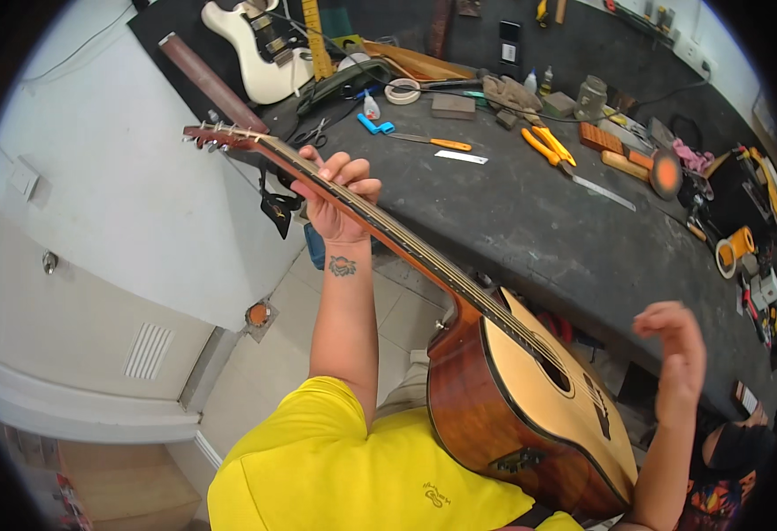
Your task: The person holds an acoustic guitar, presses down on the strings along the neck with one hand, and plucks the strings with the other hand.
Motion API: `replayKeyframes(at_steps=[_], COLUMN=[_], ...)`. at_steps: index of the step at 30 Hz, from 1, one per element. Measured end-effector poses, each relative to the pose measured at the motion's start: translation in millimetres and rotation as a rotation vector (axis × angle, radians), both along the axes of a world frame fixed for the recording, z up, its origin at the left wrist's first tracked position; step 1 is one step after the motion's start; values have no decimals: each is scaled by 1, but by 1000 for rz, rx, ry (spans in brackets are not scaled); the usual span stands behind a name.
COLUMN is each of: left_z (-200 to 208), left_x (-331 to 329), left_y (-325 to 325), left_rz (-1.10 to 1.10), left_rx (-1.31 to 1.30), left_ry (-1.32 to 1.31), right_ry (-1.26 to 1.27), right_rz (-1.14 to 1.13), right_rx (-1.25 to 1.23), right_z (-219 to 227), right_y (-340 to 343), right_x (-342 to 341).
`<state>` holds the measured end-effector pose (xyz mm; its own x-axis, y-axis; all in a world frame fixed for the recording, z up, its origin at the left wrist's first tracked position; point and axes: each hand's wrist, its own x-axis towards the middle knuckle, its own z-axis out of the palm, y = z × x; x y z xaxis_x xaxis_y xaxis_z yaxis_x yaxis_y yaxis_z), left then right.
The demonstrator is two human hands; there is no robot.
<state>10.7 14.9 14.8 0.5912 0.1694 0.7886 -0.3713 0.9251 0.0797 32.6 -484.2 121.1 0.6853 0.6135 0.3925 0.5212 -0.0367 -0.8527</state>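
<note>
An acoustic guitar (pixel 548 425) with a pale top and reddish-brown sides rests against my body. Its neck slants up to the left toward the headstock (pixel 220 134). High on the neck, my left hand (pixel 340 196) wraps round it, with bent fingertips at the strings on the fretboard. My right hand (pixel 676 354) is raised off the guitar, to the right of the soundhole (pixel 555 373). Its fingers curve loosely, slightly blurred, and I see nothing held in them. The right forearm passes the guitar's lower edge. A small panel with controls (pixel 517 460) sits in the guitar's side.
A dark workbench (pixel 530 221) runs beyond the guitar. Yellow-handled pliers (pixel 548 146), a knife (pixel 433 142), scissors (pixel 311 134), a tape roll (pixel 403 91) and a glass jar (pixel 591 97) lie on it. A white electric guitar (pixel 260 53) stands behind. Another person (pixel 729 451) is at lower right.
</note>
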Motion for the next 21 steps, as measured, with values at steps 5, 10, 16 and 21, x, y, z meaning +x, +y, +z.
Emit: replayKeyframes(at_steps=[5, 10, 16, 21], left_z=[-2, -22, 0, 16], left_x=[-24, -44, -73, -99], left_y=[1, -92, -112, -100], left_rz=[51, 15, 62, 83], left_rx=[-153, -37, 110, 89], left_ry=[91, 326, 270, 558], right_ry=[64, -55, 56, -35], right_rz=[-115, 28, -44, 169], right_rx=[58, -282, -483, -329], right_z=[3, -29, -73, -55], right_y=[10, 20, 24, 16], right_x=[-9, -26, -46, -54])
